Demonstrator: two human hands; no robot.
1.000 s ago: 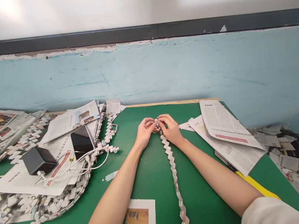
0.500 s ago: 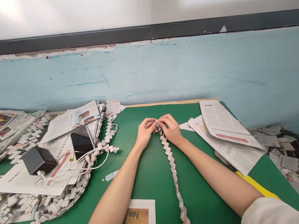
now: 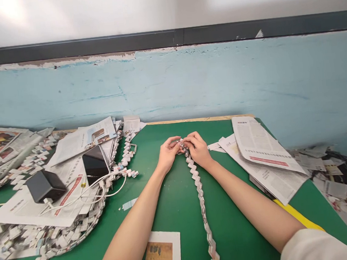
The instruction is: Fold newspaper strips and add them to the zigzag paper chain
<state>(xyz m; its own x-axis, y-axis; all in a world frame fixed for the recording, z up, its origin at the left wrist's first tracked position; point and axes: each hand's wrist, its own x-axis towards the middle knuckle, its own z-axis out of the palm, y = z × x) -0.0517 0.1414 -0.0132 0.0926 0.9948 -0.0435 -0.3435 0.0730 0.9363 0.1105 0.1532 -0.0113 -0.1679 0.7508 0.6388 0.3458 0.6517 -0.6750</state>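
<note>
A zigzag chain of folded newspaper strips [image 3: 201, 201] runs up the middle of the green table from its near edge. Its far end is pinched between both hands. My left hand [image 3: 167, 153] grips that end from the left, thumb and fingers pressed together. From the right, my right hand [image 3: 197, 150] closes its fingertips on the same end. The fingers partly cover the tip, so the fold between them is hard to make out.
Folded newspapers [image 3: 261, 154] lie at the right, partly over a yellow object [image 3: 298, 215]. To the left are a phone [image 3: 95, 164], a black box-shaped charger [image 3: 45, 186], a white cable [image 3: 118, 190] and more paper chains [image 3: 79, 233]. A printed picture [image 3: 161, 256] lies near the front.
The fingers shift very slightly at the chain's end. The chain's near end has moved slightly left; all else looks the same.
</note>
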